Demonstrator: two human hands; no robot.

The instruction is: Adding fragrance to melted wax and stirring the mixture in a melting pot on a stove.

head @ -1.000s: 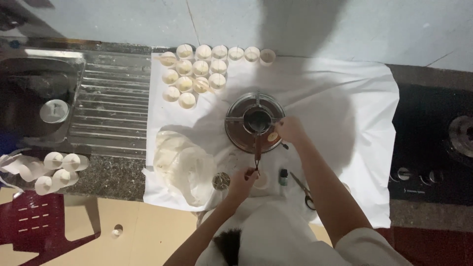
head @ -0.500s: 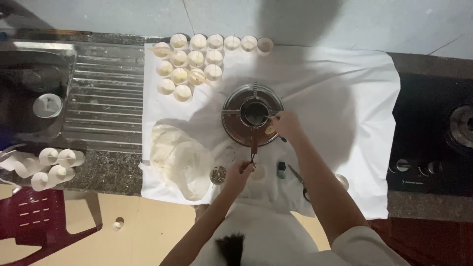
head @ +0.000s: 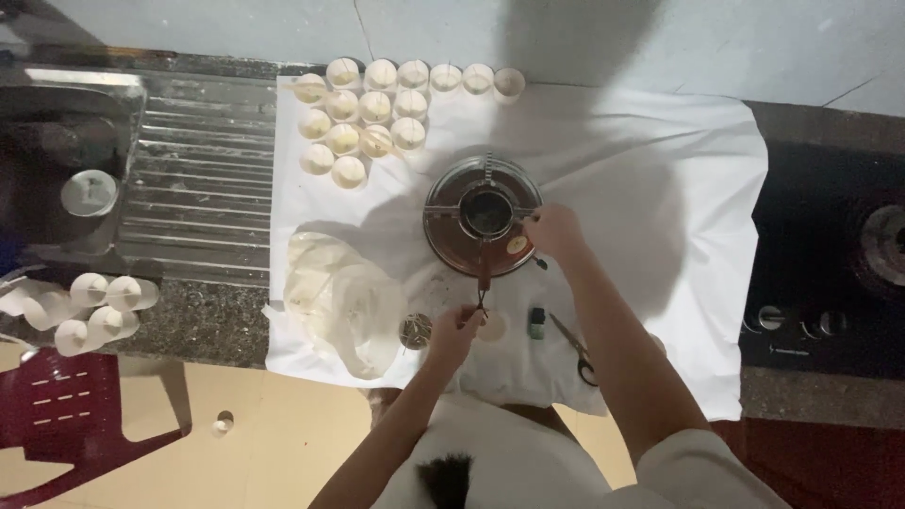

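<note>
White cloth point(head: 660, 188) covered the counter from the sink's drainboard point(head: 198, 198) on the left to the black stove point(head: 830, 254) on the right; its front edge hung over the counter lip toward the person. Most open room was on the cloth's right half, bare btwn the round metal pan point(head: 483, 228) and the stove. Far edge ended at the wall.

Right hand point(head: 556, 234) rested on the pan's right rim, fingers curled over it; can't tell if it pinched anything. Left hand point(head: 455, 332) sat near the front edge, fingertips closed on a thin dark tool point(head: 484, 283) that ran up to the pan; exact kind too small to tell. A small dark pot point(head: 487, 212) sat in the pan's centre on a wire stand.

Around them: approx 15 small cream-filled cups point(head: 377, 104) in rows at the back left of the cloth, well apart from the hands. A heap of pale wrinkled sheets point(head: 339, 297) lay left of the left hand, w/ a small round metal piece point(head: 416, 330) btwn them. A small dark block point(head: 536, 322) and scissors point(head: 575, 347) lay just right of the left hand, under the right forearm. More white cups point(head: 94, 306) lay tipped at the counter's front left corner, above a red plastic chair point(head: 66, 415). A round white lid point(head: 89, 192) sat in the sink.
</note>
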